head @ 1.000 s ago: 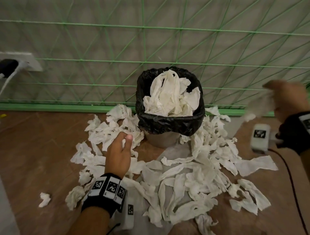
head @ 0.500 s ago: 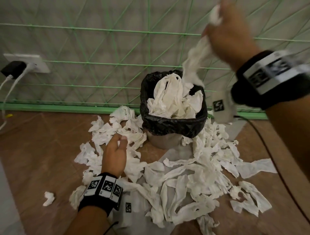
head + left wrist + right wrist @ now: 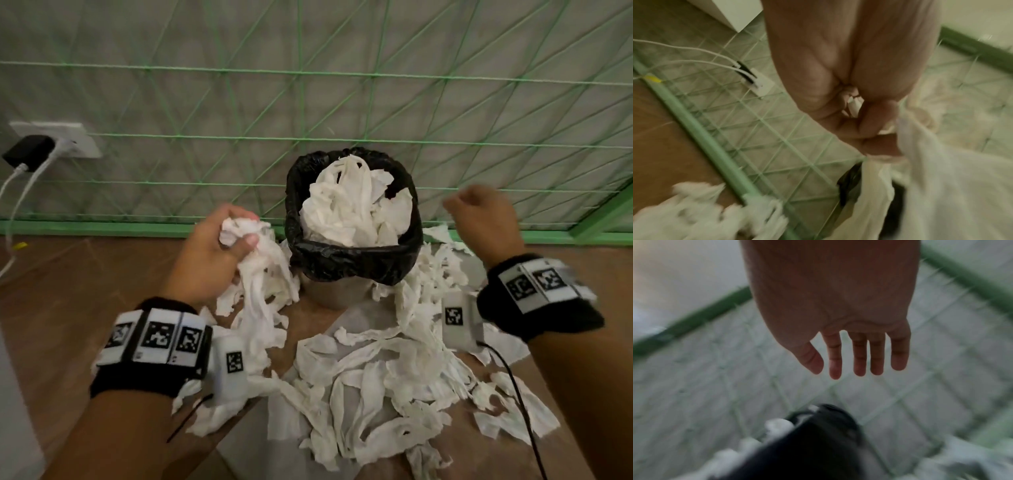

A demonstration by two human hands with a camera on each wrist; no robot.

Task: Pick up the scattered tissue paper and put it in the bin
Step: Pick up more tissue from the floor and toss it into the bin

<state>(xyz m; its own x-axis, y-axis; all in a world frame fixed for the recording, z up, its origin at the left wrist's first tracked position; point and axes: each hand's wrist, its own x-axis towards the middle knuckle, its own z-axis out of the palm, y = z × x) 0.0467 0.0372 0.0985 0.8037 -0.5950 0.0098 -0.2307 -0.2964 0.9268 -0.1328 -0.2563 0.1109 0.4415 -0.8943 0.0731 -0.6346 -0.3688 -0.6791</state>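
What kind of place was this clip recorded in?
Probably an indoor room, at floor level: a brown wood-look floor meets a grey wall with green line patterning, which carries a wall socket with chargers plugged in. A small lined bin stands against it.

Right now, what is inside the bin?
The bin, lined with a black bag, holds crumpled white tissue paper heaped up to its rim. Anything beneath that heap is covered.

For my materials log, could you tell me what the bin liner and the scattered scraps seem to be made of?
Bin liner: likely thin black plastic film, glossy and wrinkled over the rim. Scraps: apparently soft white tissue paper, matte, crumpled, with torn edges.
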